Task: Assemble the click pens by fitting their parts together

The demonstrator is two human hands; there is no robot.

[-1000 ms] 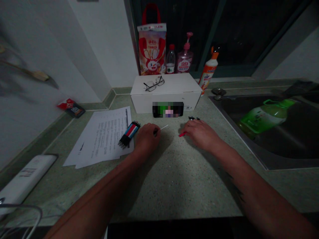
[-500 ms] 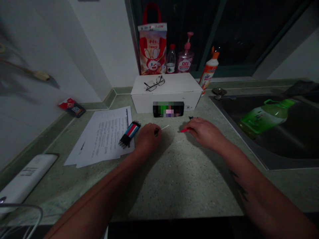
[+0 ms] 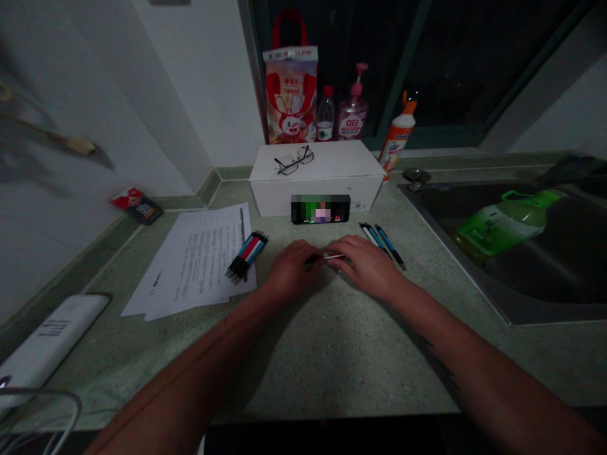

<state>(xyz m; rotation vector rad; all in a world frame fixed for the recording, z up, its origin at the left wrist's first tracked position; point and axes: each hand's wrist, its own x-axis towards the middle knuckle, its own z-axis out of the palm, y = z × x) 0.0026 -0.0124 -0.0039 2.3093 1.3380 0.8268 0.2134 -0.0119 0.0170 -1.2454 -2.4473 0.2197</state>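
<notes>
My two hands meet at the middle of the green speckled counter (image 3: 332, 341). My left hand (image 3: 290, 270) is closed in a pinch on a thin white pen refill (image 3: 334, 256) with a dark end. My right hand (image 3: 368, 266) is closed over the refill's other end; the red pen piece it holds is almost hidden under its fingers. Three loose pens (image 3: 380, 240) lie just right of my right hand. A banded bundle of pens (image 3: 246, 254) rests on printed papers (image 3: 194, 262) left of my left hand.
Behind the hands lies a phone (image 3: 320, 208) against a white box (image 3: 317, 180) with glasses (image 3: 293, 159) on top. A red bag (image 3: 290, 95) and bottles stand at the window. A sink (image 3: 531, 291) with a green bottle (image 3: 502, 218) is at right, a white device (image 3: 45, 344) at left.
My right hand has moved left with the red piece and now meets my left hand at the refill. The loose pens it covered now show.
</notes>
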